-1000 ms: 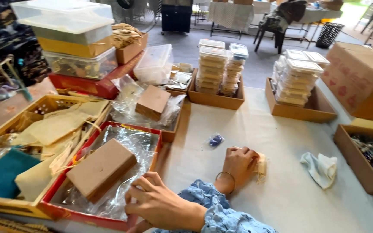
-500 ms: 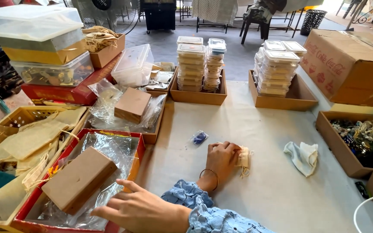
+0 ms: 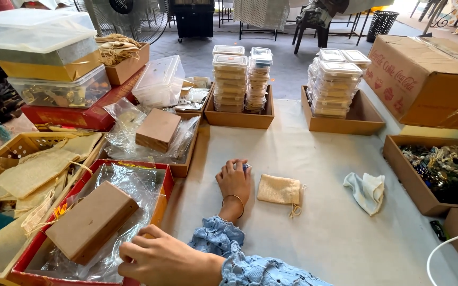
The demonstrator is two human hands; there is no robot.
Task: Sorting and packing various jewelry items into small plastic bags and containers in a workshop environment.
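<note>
My right hand, with a thin bangle on the wrist, lies curled over a small clear packet with blue contents, which mostly hides it. A beige drawstring pouch lies flat on the table just right of that hand, not touching it. My left hand rests at the near corner of a red tray, fingers on the crinkled clear plastic inside. A brown cardboard box lies on that plastic. Both arms wear blue lace sleeves.
A yellow basket of beige pouches sits at left. Another tray holds a brown box. Cardboard trays hold stacked clear containers. A white cloth, a box of trinkets and a large carton are at right.
My right hand let go of the beige pouch and moved left onto the small blue packet. The left hand slid slightly back along the red tray's near edge.
</note>
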